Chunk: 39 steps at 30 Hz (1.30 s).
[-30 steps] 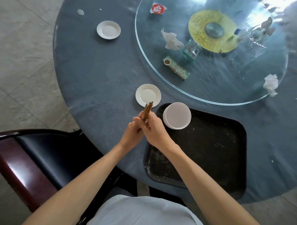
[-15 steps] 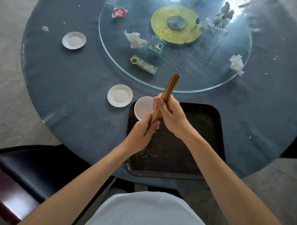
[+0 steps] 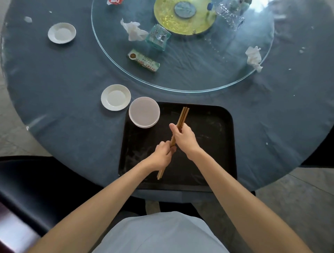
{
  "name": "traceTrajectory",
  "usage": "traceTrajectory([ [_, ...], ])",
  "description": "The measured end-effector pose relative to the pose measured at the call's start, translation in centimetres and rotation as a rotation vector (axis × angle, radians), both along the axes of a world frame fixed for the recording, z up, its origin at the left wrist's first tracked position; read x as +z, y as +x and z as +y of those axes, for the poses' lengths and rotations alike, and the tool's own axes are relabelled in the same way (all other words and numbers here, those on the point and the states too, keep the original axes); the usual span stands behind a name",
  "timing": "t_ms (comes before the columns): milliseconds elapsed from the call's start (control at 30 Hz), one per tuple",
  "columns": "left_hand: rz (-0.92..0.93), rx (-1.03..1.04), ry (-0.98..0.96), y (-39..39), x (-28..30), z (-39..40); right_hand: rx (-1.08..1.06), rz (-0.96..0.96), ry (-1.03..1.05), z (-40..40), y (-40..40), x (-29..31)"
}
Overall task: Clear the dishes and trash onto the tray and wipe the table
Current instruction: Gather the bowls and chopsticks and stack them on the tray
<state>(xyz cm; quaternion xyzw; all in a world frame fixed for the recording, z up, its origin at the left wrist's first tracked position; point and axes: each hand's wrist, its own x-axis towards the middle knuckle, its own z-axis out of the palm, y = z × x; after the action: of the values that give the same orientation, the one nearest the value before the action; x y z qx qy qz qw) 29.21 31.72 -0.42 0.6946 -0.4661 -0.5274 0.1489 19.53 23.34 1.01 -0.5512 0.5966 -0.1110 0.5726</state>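
A bundle of brown chopsticks (image 3: 182,115) slants over the black tray (image 3: 213,144) at the table's near edge. My right hand (image 3: 184,136) grips the bundle near its middle and my left hand (image 3: 163,153) grips its lower part; the lower tips stick out below my left hand. A stack of white bowls (image 3: 144,112) stands in the tray's far left corner. One white saucer (image 3: 115,97) lies on the blue tablecloth just left of the bowls, another saucer (image 3: 61,32) at the far left.
The glass turntable (image 3: 180,79) carries crumpled tissues (image 3: 133,29), a second tissue (image 3: 254,57), a green packet (image 3: 144,60), a clear wrapper (image 3: 159,37), a plastic bottle (image 3: 227,13) and a red-and-white wrapper (image 3: 113,1). A dark chair (image 3: 36,180) stands at the lower left.
Both hands carried the chopsticks from beside the near saucer to above the tray and lowered them toward its floor. The camera view shifted left to right across the table.
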Motion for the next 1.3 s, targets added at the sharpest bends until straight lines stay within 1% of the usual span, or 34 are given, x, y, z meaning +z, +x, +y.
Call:
traceTrajectory([
  [100, 0.007, 0.060, 0.087, -0.7, -1.7, 0.4, 0.011, 0.064, 0.047, 0.2, 0.6, -1.7],
  [267, -0.127, 0.153, 0.101, -0.3, -3.7, 0.2, 0.184, 0.183, -0.009, 1.3, 0.9, -3.1],
  [333, -0.155, 0.149, 0.112, 0.1, -3.8, 0.1, 0.211, 0.182, -0.010, 1.9, 0.6, -3.4],
  [467, -0.181, 0.122, 0.113, 0.5, -4.0, 0.3, 0.197, 0.149, 0.015, 2.7, 0.0, -4.0],
  [567, -0.194, 0.180, 0.097, 0.5, -4.1, 0.8, 0.186, 0.158, -0.013, 2.8, 0.1, -4.3],
  [667, -0.240, 0.240, 0.022, 0.8, -4.3, 1.7, 0.179, 0.159, -0.042, 3.0, 0.4, -4.6],
  [933, -0.201, 0.286, -0.029, 1.6, -4.4, 2.8, 0.128, 0.181, -0.085, 3.9, 1.0, -4.6],
  [1133, -0.219, 0.305, -0.011, 2.2, -4.3, 3.3, 0.185, 0.276, -0.112, 4.4, 0.9, -4.2],
  [1300, -0.167, 0.317, 0.013, 2.6, -4.2, 3.5, 0.192, 0.282, -0.117, 4.5, 0.8, -4.1],
])
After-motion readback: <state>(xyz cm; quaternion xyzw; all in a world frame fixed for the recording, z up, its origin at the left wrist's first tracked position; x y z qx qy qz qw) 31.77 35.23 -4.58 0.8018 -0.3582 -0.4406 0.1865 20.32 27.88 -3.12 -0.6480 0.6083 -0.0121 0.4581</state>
